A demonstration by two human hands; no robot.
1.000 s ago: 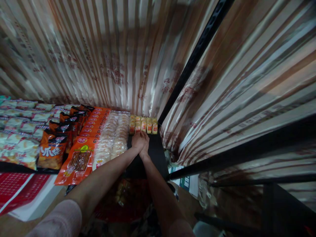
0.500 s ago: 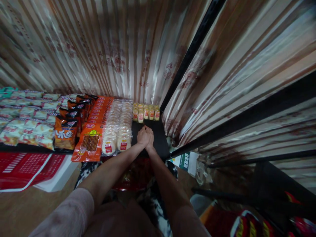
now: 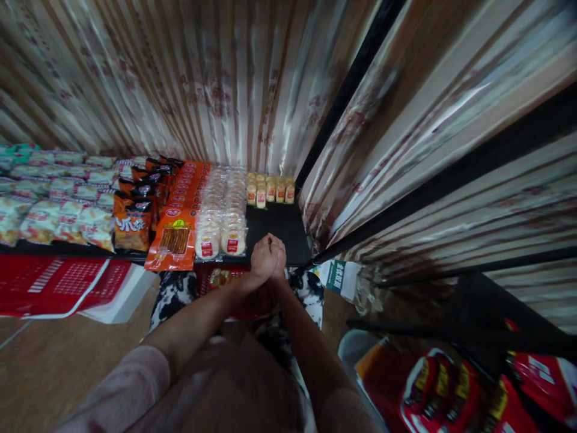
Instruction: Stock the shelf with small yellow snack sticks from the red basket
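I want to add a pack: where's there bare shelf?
Black shelf, in front of small yellow packs, right of clear-wrapped stacks. The left hand and right hand overlap its front edge. Leftward, orange packets and snack bags crowd it.

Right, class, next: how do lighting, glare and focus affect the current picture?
Head view: dim overall, with deep shadow at lower right around the red packets; head view: pale glare streaks along the hanging sheet; head view: small yellow packs too soft for fine print; head view: joined hands clear in outline, finger detail murky.
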